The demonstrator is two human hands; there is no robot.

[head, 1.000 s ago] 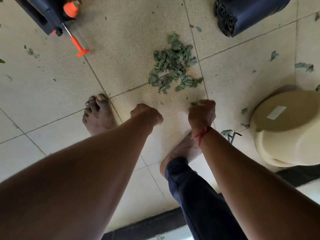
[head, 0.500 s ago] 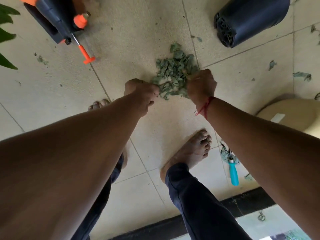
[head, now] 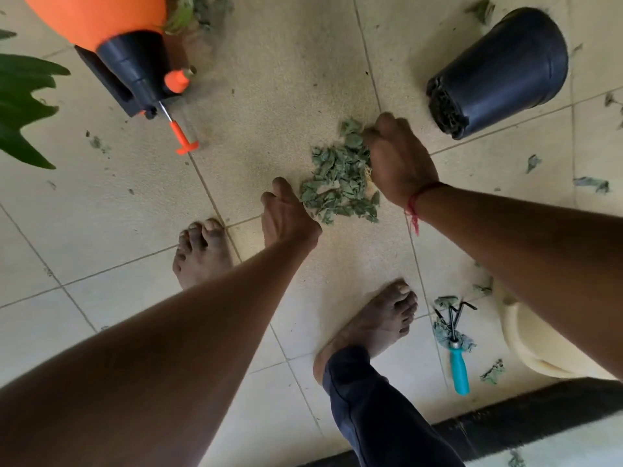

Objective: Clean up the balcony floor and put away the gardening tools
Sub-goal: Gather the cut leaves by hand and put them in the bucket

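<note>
Two hands flank the leaf pile [head: 337, 187]: left hand [head: 286, 214] near-left, fingers together; right hand [head: 397, 160] far-right, fingers clutching leaves.

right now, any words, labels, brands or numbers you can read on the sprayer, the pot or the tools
None can be read. The orange sprayer, black pot, teal-handled hand rake and cream tub show only plain surfaces in this view.
</note>
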